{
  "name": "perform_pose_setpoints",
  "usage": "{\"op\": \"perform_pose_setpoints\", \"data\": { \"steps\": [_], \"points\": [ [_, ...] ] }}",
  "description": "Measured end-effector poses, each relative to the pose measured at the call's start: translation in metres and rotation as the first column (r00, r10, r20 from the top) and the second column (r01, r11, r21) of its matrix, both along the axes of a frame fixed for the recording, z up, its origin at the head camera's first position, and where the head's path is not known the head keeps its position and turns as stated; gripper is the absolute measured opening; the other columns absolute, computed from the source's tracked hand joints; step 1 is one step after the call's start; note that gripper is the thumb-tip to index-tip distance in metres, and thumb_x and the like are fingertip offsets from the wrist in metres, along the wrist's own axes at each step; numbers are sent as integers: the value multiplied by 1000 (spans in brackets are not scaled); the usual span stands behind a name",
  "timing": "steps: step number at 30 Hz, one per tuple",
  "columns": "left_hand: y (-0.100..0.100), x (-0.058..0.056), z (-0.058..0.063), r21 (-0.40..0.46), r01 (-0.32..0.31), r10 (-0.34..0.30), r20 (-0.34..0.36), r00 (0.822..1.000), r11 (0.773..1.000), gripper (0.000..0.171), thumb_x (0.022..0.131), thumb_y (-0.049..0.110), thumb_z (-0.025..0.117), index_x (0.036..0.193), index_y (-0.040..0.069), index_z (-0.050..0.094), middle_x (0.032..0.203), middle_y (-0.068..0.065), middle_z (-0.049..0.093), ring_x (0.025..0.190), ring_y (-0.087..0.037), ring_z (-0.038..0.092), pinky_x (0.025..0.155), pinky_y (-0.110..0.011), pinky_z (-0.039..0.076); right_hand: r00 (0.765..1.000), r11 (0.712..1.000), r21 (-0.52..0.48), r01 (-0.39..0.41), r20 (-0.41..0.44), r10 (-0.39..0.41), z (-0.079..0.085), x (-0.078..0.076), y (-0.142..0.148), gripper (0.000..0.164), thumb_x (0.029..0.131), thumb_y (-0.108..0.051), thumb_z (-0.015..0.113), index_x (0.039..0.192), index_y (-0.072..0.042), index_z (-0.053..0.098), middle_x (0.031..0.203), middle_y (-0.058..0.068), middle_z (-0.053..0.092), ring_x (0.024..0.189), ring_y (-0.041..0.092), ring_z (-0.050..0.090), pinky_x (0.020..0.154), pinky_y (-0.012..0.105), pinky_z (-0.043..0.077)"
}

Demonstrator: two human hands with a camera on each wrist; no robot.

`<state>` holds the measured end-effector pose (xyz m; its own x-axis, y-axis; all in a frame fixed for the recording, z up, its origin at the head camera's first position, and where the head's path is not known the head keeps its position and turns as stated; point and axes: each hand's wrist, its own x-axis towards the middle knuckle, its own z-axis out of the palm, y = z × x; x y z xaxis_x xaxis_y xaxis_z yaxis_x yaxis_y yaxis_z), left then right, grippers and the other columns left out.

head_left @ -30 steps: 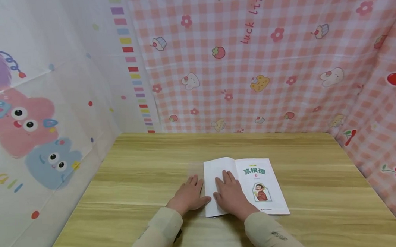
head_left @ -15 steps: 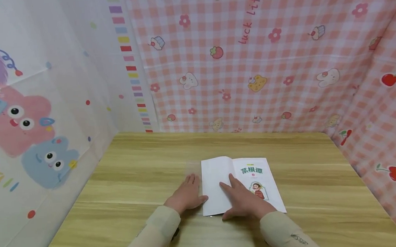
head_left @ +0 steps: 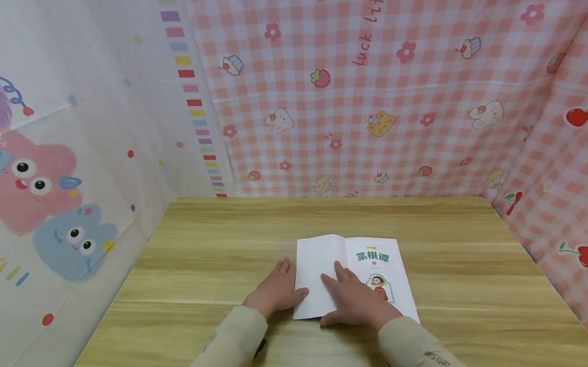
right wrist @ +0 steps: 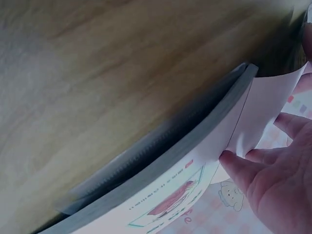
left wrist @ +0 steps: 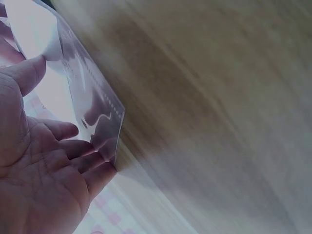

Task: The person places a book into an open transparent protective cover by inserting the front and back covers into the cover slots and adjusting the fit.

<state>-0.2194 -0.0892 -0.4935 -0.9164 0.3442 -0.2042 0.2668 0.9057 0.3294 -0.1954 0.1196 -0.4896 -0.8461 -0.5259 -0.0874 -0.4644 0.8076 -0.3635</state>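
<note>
An open book (head_left: 406, 280) lies on the wooden table, its left page (head_left: 310, 277) blank white and its right one showing green characters above a small framed figure in red. My left hand (head_left: 274, 288) rests at the book's left edge, thumb over the white page. Its straight fingers lie against a clear plastic cover flap (left wrist: 90, 92) in the left wrist view. Across the fold lies my right hand (head_left: 357, 299), fingers spread on the pages and thumb near the bottom edge. In the right wrist view, fingertips (right wrist: 230, 160) of that hand touch the paper close to the fold.
The wooden table (head_left: 202, 238) extends around the book on every side. Behind it hangs a pink checked cloth (head_left: 409, 89), which continues along the right. A white cloth (head_left: 107, 143) with cartoon figures covers the left side.
My right hand has moved off the white page toward the right one, turned with its thumb out, then shifted slightly back left. The book is slightly tilted now; my left hand stays at its edge.
</note>
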Motion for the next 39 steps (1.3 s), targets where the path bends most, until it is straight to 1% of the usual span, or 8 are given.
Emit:
{"op": "perform_pose_setpoints", "data": {
  "steps": [9,12,15,18,22,26,32,39],
  "points": [
    [1,2,4,-53,13,-14,-14,1000,999,74,94,43,54,145,-6,33,153,-26,25,140,-37,20,114,-48,28,996,997,79,6,-90,1,-5,3,-12,102,64,-68,71,142,-8,46,149,35,27,127,51,32,96,58,44],
    [1,2,5,-54,19,-20,-27,999,998,73,94,42,55,144,-6,34,153,-27,26,139,-38,20,114,-49,27,993,996,87,9,-118,2,-4,3,-14,98,67,-70,67,140,-8,48,148,34,30,124,50,35,96,58,43],
    [1,3,7,-55,15,-17,-27,999,998,73,93,42,55,144,-6,35,153,-29,23,139,-40,18,114,-50,26,994,996,94,2,-108,8,0,1,-9,88,75,-68,61,140,-9,49,148,32,32,124,49,37,95,58,44],
    [0,4,8,-48,-1,1,-17,1000,999,72,93,43,55,145,-3,35,154,-31,17,140,-42,12,114,-52,23,996,996,89,-9,-86,17,6,-2,1,80,80,-59,63,140,-9,48,149,30,32,127,47,36,99,57,41],
    [0,2,6,-22,-27,28,12,1000,999,73,92,43,56,146,-1,34,154,-33,14,140,-43,10,114,-53,22,1000,999,32,-21,-2,21,12,-4,14,87,74,-53,73,143,-7,45,152,30,27,135,43,28,107,58,32],
    [-1,0,4,-2,-44,44,41,998,999,77,93,45,55,148,-1,29,155,-32,13,141,-41,10,115,-52,23,998,999,-15,-35,49,36,13,-6,21,94,70,-54,76,145,-8,42,153,28,24,137,39,26,108,61,29],
    [-2,-1,2,20,-63,61,63,996,998,80,93,47,52,150,0,24,156,-30,11,142,-39,7,115,-52,22,997,998,-7,-70,16,70,8,-8,20,96,69,-58,74,145,-9,42,153,26,27,136,35,29,104,66,29],
    [-2,2,8,15,-64,63,71,996,998,78,93,45,54,149,-1,27,155,-31,12,141,-39,9,115,-52,23,996,996,12,-84,-26,84,2,-8,14,95,69,-62,71,144,-10,44,152,25,30,135,34,33,103,65,32]
  ]
}}
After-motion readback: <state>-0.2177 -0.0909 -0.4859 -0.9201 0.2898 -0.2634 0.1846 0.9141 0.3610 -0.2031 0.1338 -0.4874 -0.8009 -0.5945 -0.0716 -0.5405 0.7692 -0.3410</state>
